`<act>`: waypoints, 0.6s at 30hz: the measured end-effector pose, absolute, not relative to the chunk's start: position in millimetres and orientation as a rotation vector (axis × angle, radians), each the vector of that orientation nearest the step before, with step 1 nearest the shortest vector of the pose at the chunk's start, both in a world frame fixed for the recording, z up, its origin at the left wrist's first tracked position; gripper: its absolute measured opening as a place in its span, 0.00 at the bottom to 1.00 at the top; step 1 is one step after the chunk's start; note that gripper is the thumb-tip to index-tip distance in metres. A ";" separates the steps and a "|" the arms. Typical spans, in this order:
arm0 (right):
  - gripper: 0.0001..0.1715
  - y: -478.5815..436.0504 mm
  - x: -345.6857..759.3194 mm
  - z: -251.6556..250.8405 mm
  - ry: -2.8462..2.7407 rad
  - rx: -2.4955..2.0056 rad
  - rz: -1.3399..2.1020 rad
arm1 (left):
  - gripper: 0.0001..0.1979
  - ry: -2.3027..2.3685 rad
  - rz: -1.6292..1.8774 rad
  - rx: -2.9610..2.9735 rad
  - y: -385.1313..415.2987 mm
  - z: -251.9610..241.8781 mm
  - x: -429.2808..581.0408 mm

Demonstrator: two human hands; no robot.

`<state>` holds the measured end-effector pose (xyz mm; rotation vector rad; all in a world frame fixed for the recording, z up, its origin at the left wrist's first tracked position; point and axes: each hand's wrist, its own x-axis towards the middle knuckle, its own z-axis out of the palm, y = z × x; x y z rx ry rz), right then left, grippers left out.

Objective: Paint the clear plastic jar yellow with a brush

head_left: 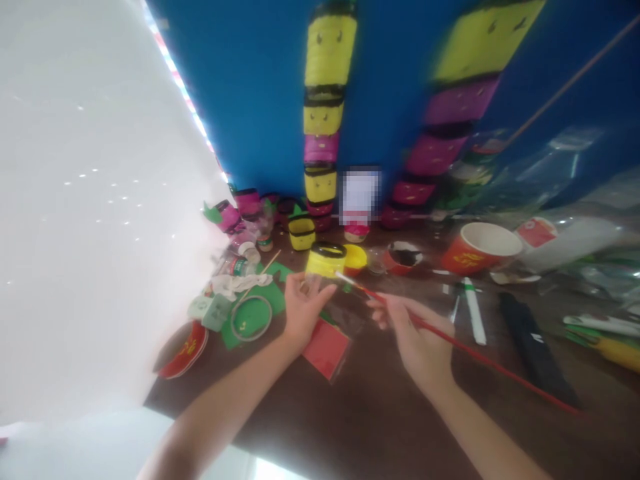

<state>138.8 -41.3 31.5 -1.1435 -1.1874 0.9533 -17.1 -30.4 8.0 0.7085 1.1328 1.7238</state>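
My right hand (pixel 420 333) pinches a long red-handled paintbrush (pixel 490 363). The brush slants across the table, and its pale tip is at the lower right side of a yellow-painted plastic cup (pixel 325 261); I cannot tell whether it touches. The cup has a dark rim, and its lower part looks clear. Around that lower part curl the fingers of my left hand (pixel 303 307). Just behind the brush tip stands a small pot of yellow paint (pixel 355 257). Beneath my left wrist lies a red square packet (pixel 327 348).
Green paper (pixel 273 297) with a tape roll (pixel 251 319) lies left, near a red bowl (pixel 183 350). At the right are a red paper cup (pixel 483 247), a white marker (pixel 474 312) and a black case (pixel 535 347). Stacked painted cups (pixel 323 120) stand against the blue wall.
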 end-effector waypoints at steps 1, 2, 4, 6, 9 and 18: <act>0.14 -40.7 140.4 30.4 -1.182 -1.155 0.946 | 0.24 1.123 1.727 0.705 -30.2 7.5 -17.2; 0.14 -40.0 142.2 29.0 -1.172 -1.167 0.936 | 0.23 1.114 1.728 0.700 -30.0 7.0 -17.2; 0.13 -38.9 145.5 26.2 -1.148 -1.178 0.920 | 0.23 1.103 1.735 0.694 -29.7 6.5 -17.3; 0.14 -38.5 146.8 24.2 -1.136 -1.174 0.916 | 0.23 1.113 1.742 0.693 -29.6 6.7 -17.2; 0.15 -39.3 143.8 24.7 -1.161 -1.151 0.950 | 0.24 1.134 1.737 0.685 -29.9 7.3 -17.0; 0.13 -36.4 146.7 25.1 -1.132 -1.166 0.950 | 0.22 1.121 1.739 0.700 -29.7 3.2 -17.9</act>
